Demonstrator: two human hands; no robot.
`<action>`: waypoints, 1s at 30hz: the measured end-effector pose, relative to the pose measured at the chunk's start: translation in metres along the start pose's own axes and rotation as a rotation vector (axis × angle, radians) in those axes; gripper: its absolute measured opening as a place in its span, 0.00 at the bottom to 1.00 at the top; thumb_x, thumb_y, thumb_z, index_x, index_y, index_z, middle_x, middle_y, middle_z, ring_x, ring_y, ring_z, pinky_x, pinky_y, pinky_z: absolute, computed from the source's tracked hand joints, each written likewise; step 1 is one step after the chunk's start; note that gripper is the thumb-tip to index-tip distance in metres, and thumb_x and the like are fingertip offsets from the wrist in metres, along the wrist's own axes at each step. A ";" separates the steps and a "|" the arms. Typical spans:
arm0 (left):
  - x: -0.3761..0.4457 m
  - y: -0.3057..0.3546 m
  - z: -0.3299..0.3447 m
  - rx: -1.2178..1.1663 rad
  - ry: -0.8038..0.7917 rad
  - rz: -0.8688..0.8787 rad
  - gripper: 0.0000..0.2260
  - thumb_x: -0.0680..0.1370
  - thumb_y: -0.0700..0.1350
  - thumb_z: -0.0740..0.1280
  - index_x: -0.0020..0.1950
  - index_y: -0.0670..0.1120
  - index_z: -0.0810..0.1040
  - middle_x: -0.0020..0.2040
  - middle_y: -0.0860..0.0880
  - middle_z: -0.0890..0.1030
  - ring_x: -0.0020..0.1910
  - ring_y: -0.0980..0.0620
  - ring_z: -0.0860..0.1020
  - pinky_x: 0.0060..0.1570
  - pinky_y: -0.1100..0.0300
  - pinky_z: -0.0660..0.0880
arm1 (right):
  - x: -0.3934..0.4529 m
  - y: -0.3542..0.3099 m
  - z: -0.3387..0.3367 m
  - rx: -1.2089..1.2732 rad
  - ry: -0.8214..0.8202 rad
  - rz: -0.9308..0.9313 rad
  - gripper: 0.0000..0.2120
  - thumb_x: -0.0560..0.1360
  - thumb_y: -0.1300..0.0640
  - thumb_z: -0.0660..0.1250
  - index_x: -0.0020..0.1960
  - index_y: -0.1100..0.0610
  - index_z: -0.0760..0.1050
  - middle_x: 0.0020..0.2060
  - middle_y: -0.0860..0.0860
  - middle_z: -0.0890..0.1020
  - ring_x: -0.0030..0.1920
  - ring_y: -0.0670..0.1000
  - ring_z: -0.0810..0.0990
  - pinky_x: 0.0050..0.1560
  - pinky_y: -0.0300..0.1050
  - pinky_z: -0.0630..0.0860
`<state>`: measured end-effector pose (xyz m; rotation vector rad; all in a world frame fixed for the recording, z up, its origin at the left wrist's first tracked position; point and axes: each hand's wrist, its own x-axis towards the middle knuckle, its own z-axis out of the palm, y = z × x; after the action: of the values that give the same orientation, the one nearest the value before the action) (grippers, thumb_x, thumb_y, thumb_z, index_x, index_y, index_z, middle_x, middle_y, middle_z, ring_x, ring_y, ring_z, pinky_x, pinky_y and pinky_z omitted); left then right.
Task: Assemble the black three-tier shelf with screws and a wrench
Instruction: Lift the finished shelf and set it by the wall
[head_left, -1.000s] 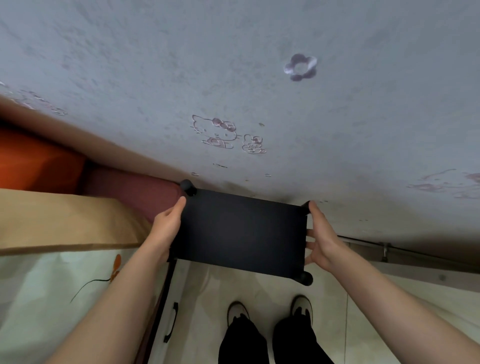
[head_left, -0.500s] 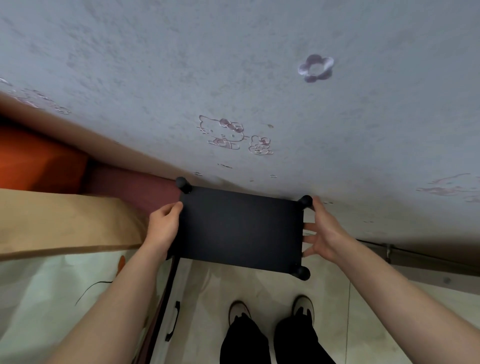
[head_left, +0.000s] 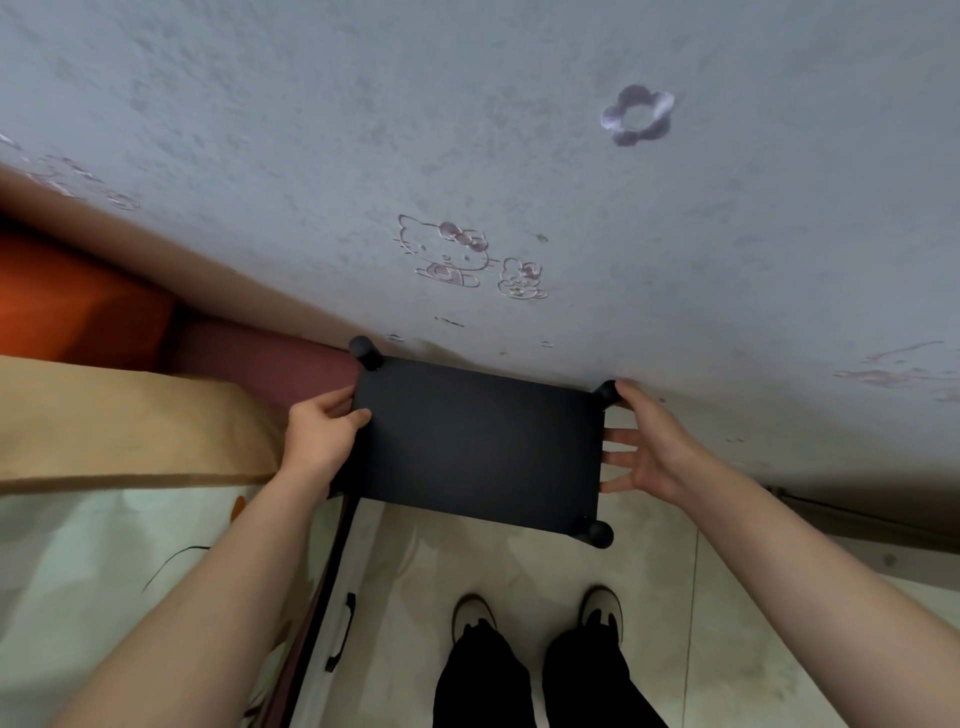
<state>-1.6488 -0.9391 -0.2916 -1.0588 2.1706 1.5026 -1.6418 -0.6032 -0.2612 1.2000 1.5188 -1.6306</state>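
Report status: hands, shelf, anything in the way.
Left hand grips shelf left edge. Right hand open, fingers against right edge, thumb by corner knob. Shelf top level, beside grey bedcover. Nothing blocking.

**Layout, head view**

Shelf (head_left: 475, 447) centre, held above floor (head_left: 649, 613), far edge against wall (head_left: 467, 156). Left hand (head_left: 319, 441) on left edge, right hand (head_left: 647, 441) at right edge. Shoes (head_left: 537, 613) below, nearer the viewer. Box (head_left: 119, 415) to the left.

Left hand (head_left: 321, 435) grips black shelf (head_left: 475, 444); right hand (head_left: 648, 448) touches its opposite edge, fingers straight
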 end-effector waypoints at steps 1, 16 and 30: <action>-0.001 0.001 0.000 0.005 -0.018 -0.003 0.20 0.78 0.38 0.72 0.69 0.46 0.78 0.58 0.49 0.82 0.52 0.50 0.80 0.58 0.53 0.77 | 0.000 -0.001 -0.001 -0.002 -0.005 0.003 0.18 0.79 0.40 0.61 0.64 0.48 0.72 0.54 0.59 0.79 0.52 0.61 0.80 0.41 0.60 0.80; -0.129 -0.021 0.017 -0.025 0.409 0.363 0.17 0.77 0.31 0.66 0.59 0.50 0.79 0.56 0.52 0.79 0.54 0.57 0.77 0.57 0.67 0.73 | -0.014 0.030 -0.005 0.045 0.020 0.011 0.26 0.82 0.43 0.57 0.72 0.59 0.66 0.61 0.57 0.77 0.62 0.59 0.76 0.67 0.57 0.70; -0.111 -0.051 0.077 -0.879 0.049 -0.352 0.29 0.81 0.37 0.68 0.77 0.55 0.59 0.65 0.43 0.76 0.55 0.41 0.82 0.42 0.44 0.82 | -0.022 0.052 0.009 -0.262 -0.030 -0.019 0.20 0.79 0.63 0.66 0.69 0.54 0.65 0.59 0.56 0.79 0.57 0.57 0.79 0.40 0.52 0.78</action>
<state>-1.5483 -0.8346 -0.2904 -1.6184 1.1947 2.2895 -1.5888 -0.6239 -0.2640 1.0167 1.6697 -1.4020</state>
